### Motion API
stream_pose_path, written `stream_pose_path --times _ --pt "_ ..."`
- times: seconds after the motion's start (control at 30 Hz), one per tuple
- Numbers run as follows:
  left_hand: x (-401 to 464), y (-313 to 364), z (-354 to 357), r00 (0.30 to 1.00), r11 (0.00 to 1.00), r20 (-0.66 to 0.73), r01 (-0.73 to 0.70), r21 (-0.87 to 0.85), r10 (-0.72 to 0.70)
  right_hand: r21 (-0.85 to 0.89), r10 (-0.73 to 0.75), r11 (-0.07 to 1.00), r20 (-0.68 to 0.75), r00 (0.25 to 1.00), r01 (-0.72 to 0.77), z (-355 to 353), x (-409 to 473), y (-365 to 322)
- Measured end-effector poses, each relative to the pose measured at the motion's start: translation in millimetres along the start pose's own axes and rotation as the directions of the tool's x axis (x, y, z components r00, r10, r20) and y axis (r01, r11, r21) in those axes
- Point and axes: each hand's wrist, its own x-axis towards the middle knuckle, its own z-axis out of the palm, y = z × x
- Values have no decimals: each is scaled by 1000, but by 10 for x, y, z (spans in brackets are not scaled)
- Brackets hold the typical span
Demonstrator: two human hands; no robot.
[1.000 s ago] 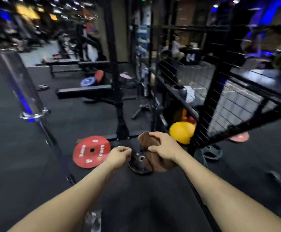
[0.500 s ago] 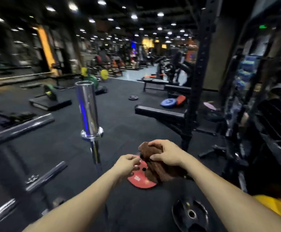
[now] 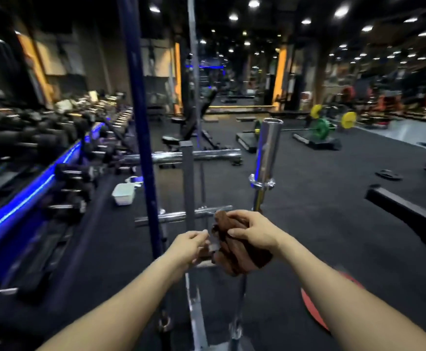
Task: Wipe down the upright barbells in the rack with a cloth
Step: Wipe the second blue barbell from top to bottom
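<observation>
My right hand [image 3: 253, 230] grips a bunched brown cloth [image 3: 234, 252] at chest height in the middle of the view. My left hand [image 3: 188, 245] is just left of it, fingers curled, pinching the cloth's left edge. Straight behind the cloth stands an upright barbell [image 3: 266, 150] with a chrome sleeve and collar, its shaft running down past my right hand. A dark blue upright bar [image 3: 141, 122] and a thin grey upright bar [image 3: 194, 72] stand to the left. All sit in a grey rack post [image 3: 188, 178] with chrome pegs.
A long dumbbell rack [image 3: 54, 153] with a blue light strip fills the left side. A white tub [image 3: 123, 193] sits on the black floor near it. A red plate [image 3: 316, 307] lies at the lower right, a black bench [image 3: 407, 211] at right, loaded barbells [image 3: 321, 127] farther back.
My view has swung left, from the power rack and red plate to the upright barbell rack. The chrome-sleeved barbell now stands right behind my hands, which keep the cloth between them.
</observation>
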Motion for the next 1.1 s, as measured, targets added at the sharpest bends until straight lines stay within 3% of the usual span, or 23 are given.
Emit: stream_pose_path --times 0.17,0.27,0.37,0.47,0.53,0.6,0.67,0.7,0.73,0.8,0.83,0.9,1.0,1.07,1.1 --pt "-428 306 -495 999 988 -25 -51 -145 48 277 -174 951 110 979 138 437 192 -472" --pt "-475 420 -701 972 972 -187 -173 -160 142 301 -219 937 115 969 176 548 321 -782" --pt "-511 528 -904 918 951 -347 -260 -166 191 365 -189 918 59 980 155 590 452 -1003" --pt "-559 651 -1131 944 967 -265 -232 -110 196 487 -74 870 -27 997 78 534 531 -1133" --pt "-625 721 -1287 982 990 -128 -140 19 142 641 -20 766 -36 999 38 461 554 -1180" --pt "-674 775 -1401 998 956 -55 -25 293 43 741 -15 671 -26 1000 29 405 589 -1224" --pt "-645 820 -1478 998 786 -68 49 617 -9 796 -18 605 -30 999 35 371 633 -1264" --pt "-624 859 -1495 995 739 -96 53 672 16 821 -22 569 -32 999 39 348 659 -1282" --pt "-606 911 -1501 996 787 -83 17 617 43 848 -27 528 -26 999 37 318 665 -1316" --pt "-491 1004 -1506 997 939 -17 -61 338 71 896 -72 443 12 997 21 264 668 -1386" --pt "-481 1046 -1466 993 963 46 -114 245 106 909 -93 417 26 995 16 252 661 -1422" --pt "-464 1057 -1334 964 944 123 -258 205 237 928 -122 372 38 992 10 247 642 -1492" --pt "-443 1042 -1109 919 917 22 -393 62 393 952 -104 306 35 994 -1 203 638 -1559" --pt "-388 1113 -1026 923 922 -24 -384 -52 383 928 31 372 19 999 -30 135 654 -1541" --pt "-377 1168 -995 932 929 -51 -362 -79 359 882 105 467 22 994 -69 98 674 -1491"
